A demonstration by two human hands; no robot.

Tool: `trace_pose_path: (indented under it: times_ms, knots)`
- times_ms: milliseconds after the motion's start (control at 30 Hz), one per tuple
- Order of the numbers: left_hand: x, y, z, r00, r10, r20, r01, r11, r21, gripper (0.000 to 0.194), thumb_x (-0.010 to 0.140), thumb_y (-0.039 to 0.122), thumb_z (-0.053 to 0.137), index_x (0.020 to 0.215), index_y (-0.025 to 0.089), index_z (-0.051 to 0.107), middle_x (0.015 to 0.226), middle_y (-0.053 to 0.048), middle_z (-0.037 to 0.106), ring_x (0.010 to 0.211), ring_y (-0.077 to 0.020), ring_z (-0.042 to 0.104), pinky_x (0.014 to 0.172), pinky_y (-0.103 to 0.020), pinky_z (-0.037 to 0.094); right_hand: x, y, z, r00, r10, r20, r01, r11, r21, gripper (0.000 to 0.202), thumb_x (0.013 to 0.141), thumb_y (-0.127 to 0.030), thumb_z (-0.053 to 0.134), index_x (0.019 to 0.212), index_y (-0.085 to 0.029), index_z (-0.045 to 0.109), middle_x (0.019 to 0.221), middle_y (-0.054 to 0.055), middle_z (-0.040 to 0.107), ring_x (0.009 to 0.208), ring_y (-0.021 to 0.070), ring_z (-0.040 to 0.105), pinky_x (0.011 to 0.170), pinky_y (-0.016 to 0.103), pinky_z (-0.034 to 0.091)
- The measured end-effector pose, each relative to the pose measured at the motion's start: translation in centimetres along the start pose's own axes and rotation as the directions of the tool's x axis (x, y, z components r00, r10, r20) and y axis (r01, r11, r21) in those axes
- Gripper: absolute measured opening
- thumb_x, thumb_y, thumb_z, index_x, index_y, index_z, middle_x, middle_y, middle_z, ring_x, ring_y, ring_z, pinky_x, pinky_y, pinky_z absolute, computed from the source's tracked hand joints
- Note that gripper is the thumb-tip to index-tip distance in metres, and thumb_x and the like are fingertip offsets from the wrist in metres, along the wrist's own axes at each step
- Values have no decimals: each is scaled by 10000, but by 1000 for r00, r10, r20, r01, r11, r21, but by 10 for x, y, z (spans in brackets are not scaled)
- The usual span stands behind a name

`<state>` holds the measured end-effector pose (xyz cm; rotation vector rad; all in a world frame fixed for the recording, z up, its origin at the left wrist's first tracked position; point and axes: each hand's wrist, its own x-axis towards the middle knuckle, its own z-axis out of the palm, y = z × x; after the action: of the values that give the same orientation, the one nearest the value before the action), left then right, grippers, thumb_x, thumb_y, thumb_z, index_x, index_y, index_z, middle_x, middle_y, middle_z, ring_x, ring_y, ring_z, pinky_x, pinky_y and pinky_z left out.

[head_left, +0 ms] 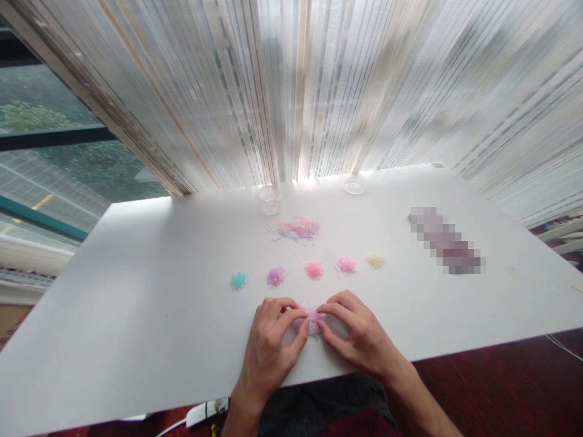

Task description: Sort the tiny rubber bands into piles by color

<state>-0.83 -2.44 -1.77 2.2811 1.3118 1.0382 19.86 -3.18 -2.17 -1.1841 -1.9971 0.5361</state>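
A small pile of mixed-colour rubber bands [314,321] lies near the table's front edge, partly hidden by my fingers. My left hand [277,334] pinches at its left side, thumb and forefinger almost meeting. From the right, my right hand [353,331] has its thumb and fingertips closed in on the same pile. Just beyond the hands, sorted heaps stand in a row: turquoise bands [239,280], purple bands [276,276], coral-pink bands [314,270], light pink bands [347,264] and pale yellow bands [375,261].
Farther back lies a larger mixed heap of bands [298,228]. Behind it stand a clear plastic cup [269,200] and a clear lid [354,186]. A blurred-out object [446,241] rests at the right of the white table [136,315]. A power strip [207,413] sits below the front edge.
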Motion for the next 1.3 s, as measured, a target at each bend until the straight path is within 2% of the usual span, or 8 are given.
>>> trace_pose_path:
  times_ms: [433, 1000, 1300]
  knots:
    - [-4, -2, -2, 999, 8, -31, -10, 998, -55, 90, 984, 193, 655, 1037, 232, 717, 986, -61, 664, 897, -214, 622, 806, -368, 557, -1, 2, -1, 1000, -7, -19, 8, 999, 32, 123, 975, -160, 633, 1054, -224, 702, 913, 59, 670, 829, 200, 656, 718, 330, 581]
    - [-3, -2, -1, 1000, -1, -23, 0, 998, -67, 84, 985, 188, 654, 1031, 227, 712, 975, -62, 670, 903, -212, 642, 804, -363, 567, 1, 0, -2, 997, -18, -75, 22, 998, 59, 98, 973, -159, 640, 1015, -221, 703, 882, 49, 675, 791, 184, 668, 695, 298, 576]
    - [-3, -2, -2, 1000, -2, -17, 0, 997, -78, 76, 987, 185, 648, 1011, 222, 710, 968, -61, 673, 896, -211, 640, 809, -358, 557, 2, 0, -2, 998, -11, -63, 15, 998, 68, 99, 970, -158, 636, 1010, -222, 700, 876, 46, 675, 782, 178, 669, 694, 291, 573]
